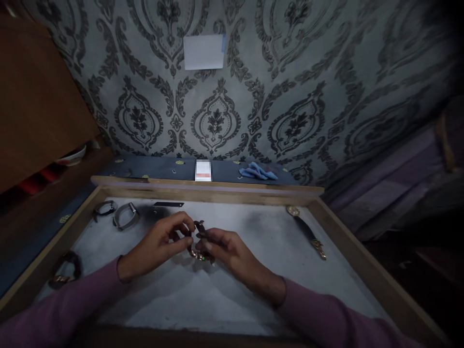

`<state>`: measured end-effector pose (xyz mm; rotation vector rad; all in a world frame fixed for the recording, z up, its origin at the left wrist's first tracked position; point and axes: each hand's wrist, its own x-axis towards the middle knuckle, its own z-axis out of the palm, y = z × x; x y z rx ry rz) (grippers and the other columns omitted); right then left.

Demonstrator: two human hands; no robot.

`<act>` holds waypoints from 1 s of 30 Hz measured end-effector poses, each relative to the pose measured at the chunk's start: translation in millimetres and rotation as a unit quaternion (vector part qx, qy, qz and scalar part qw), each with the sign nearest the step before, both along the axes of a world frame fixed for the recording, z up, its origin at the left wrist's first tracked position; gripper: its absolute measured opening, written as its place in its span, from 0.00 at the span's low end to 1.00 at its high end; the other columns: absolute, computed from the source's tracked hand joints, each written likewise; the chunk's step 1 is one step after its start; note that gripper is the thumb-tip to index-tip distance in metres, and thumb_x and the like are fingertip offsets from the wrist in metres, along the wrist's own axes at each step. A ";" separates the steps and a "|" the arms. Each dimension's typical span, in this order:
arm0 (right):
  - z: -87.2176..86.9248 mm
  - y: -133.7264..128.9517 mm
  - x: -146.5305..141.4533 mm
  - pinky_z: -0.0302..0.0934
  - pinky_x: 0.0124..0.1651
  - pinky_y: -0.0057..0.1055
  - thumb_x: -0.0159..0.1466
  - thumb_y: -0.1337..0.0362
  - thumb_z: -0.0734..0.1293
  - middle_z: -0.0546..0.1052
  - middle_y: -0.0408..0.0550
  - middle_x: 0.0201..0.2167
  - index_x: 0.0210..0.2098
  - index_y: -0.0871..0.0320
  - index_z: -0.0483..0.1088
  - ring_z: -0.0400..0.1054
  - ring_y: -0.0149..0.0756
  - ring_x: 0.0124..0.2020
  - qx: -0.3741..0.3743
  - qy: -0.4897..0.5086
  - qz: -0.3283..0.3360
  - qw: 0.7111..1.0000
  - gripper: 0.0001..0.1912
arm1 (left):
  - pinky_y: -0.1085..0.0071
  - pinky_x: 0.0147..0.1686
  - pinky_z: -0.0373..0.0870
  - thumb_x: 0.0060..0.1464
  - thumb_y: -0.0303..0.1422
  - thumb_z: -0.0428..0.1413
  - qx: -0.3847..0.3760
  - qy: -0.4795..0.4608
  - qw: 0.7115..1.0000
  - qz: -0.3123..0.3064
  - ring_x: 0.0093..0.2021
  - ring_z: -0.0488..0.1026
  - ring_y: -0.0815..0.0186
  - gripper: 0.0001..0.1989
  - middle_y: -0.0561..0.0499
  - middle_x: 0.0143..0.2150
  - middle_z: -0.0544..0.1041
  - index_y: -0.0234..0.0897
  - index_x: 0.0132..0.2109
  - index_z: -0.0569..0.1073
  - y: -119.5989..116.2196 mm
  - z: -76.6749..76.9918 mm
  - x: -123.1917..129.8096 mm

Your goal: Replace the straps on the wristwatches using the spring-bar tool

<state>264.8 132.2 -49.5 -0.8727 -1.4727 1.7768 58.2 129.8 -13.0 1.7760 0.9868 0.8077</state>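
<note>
Near the middle of a white-bottomed wooden tray [232, 309], my left hand [165, 241] and my right hand [230, 253] hold a dark-strapped watch [197, 255] between them, a little above the surface. The fingers of my left hand pinch its left side. On the other side, my right hand's thumb and fingers close on the dark strap. Shiny gold-coloured parts show at the bottom of the loop, with a small green spot. The watch's finer details are blurred.
At the tray's left lie a dark watch [106, 209], a grey-strapped watch [125, 216] and a brown one [65, 270]. A black flat strip [168, 204] lies at the back, a long watch [306, 229] at the right. Behind the rim sit a small box [203, 170] and blue cloth [258, 171].
</note>
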 end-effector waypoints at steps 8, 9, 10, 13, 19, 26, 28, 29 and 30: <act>-3.6 3.9 -1.0 0.59 0.31 0.27 0.59 0.51 0.71 0.78 0.47 0.28 0.37 0.62 0.74 0.70 0.31 0.28 -0.076 0.052 -0.010 0.996 0.19 | 0.76 0.28 0.62 0.61 0.35 0.53 -0.076 -0.048 0.996 0.015 0.32 0.65 0.71 0.14 0.54 0.35 0.67 0.41 0.52 0.65 -0.1 -10.6 -1.9; -4.1 3.9 -1.1 0.58 0.30 0.26 0.58 0.51 0.72 0.78 0.48 0.28 0.37 0.62 0.74 0.70 0.31 0.28 -0.093 0.058 -0.005 0.994 0.19 | 0.76 0.28 0.62 0.60 0.36 0.54 -0.073 -0.040 0.996 0.015 0.33 0.65 0.70 0.15 0.54 0.36 0.68 0.41 0.53 0.66 -0.1 -10.9 -2.1; -5.0 3.8 -1.2 0.58 0.30 0.26 0.58 0.51 0.72 0.78 0.48 0.28 0.37 0.62 0.74 0.71 0.31 0.28 -0.108 0.062 0.003 0.992 0.19 | 0.76 0.28 0.62 0.60 0.36 0.54 -0.072 -0.035 0.997 0.013 0.34 0.65 0.69 0.15 0.53 0.36 0.68 0.41 0.54 0.66 0.0 -11.1 -2.1; -9.5 3.7 -1.8 0.58 0.29 0.25 0.58 0.50 0.72 0.78 0.48 0.28 0.37 0.62 0.74 0.71 0.31 0.28 -0.109 0.065 0.024 0.992 0.20 | 0.75 0.31 0.63 0.60 0.37 0.54 -0.074 -0.030 0.997 0.000 0.37 0.67 0.67 0.16 0.51 0.39 0.70 0.40 0.54 0.68 0.6 -12.2 -1.4; -8.5 2.3 1.6 0.65 0.34 0.29 0.64 0.53 0.67 0.78 0.50 0.36 0.43 0.60 0.73 0.72 0.34 0.33 0.062 -0.021 -0.013 0.998 0.17 | 0.74 0.27 0.66 0.63 0.40 0.49 -0.124 -0.088 0.988 -0.012 0.32 0.70 0.67 0.17 0.50 0.35 0.72 0.36 0.55 0.67 2.3 -11.6 0.5; 5.8 -1.6 12.6 0.66 0.39 0.34 0.65 0.69 0.64 0.76 0.50 0.37 0.48 0.56 0.70 0.70 0.37 0.37 0.396 -0.163 -0.090 0.899 0.12 | 0.74 0.32 0.65 0.59 0.38 0.56 -0.186 -0.156 0.969 -0.039 0.34 0.72 0.67 0.15 0.49 0.33 0.77 0.35 0.49 0.72 4.8 -11.4 0.5; 6.8 -1.9 13.1 0.66 0.39 0.34 0.65 0.68 0.65 0.76 0.49 0.35 0.48 0.56 0.70 0.70 0.37 0.36 0.424 -0.161 -0.089 0.887 0.12 | 0.73 0.36 0.65 0.57 0.38 0.58 -0.203 -0.172 0.963 -0.046 0.35 0.72 0.68 0.14 0.49 0.34 0.77 0.35 0.47 0.74 6.0 -13.2 -0.1; 7.1 -1.9 12.9 0.66 0.38 0.34 0.65 0.67 0.66 0.75 0.48 0.34 0.48 0.56 0.69 0.69 0.37 0.36 0.432 -0.158 -0.089 0.884 0.12 | 0.72 0.38 0.65 0.57 0.37 0.58 -0.209 -0.177 0.961 -0.048 0.36 0.72 0.67 0.13 0.49 0.35 0.77 0.35 0.47 0.74 6.6 -13.9 -0.4; 7.3 -1.9 12.7 0.65 0.38 0.33 0.65 0.66 0.67 0.75 0.48 0.34 0.48 0.56 0.69 0.69 0.37 0.36 0.435 -0.155 -0.090 0.882 0.11 | 0.71 0.40 0.65 0.56 0.37 0.59 -0.213 -0.178 0.959 -0.049 0.37 0.72 0.67 0.13 0.49 0.35 0.77 0.35 0.45 0.74 7.2 -14.3 -0.9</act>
